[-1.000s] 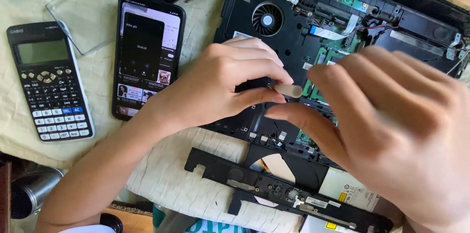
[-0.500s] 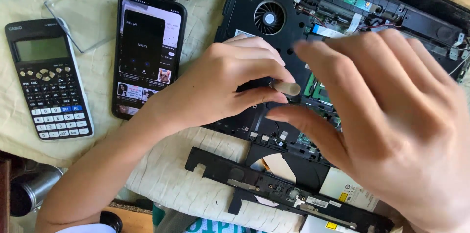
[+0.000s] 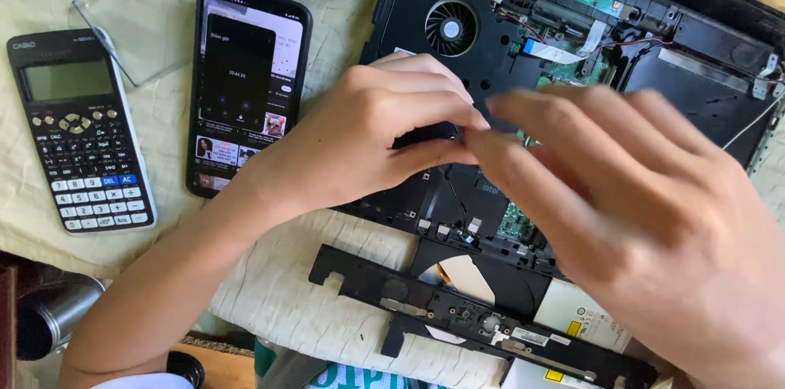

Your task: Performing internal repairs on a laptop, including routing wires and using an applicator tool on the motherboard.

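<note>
The right hand is closing in over the small metal part it was holding apart (now hidden), its fingertips meeting the curled left hand above the opened laptop.

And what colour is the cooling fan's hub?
The cooling fan has a white hub and black blades, seen in the head view.

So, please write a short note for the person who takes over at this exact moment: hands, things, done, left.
Left hand: resting on the opened laptop base, fingers curled; what it pinches is hidden.
Right hand: blurred, fingertips meeting the left hand's.
Around: cooling fan exposed, removed black plastic strip lying below the base, smartphone and calculator at left.
Done: cover off.
Left: work inside the base.
</note>
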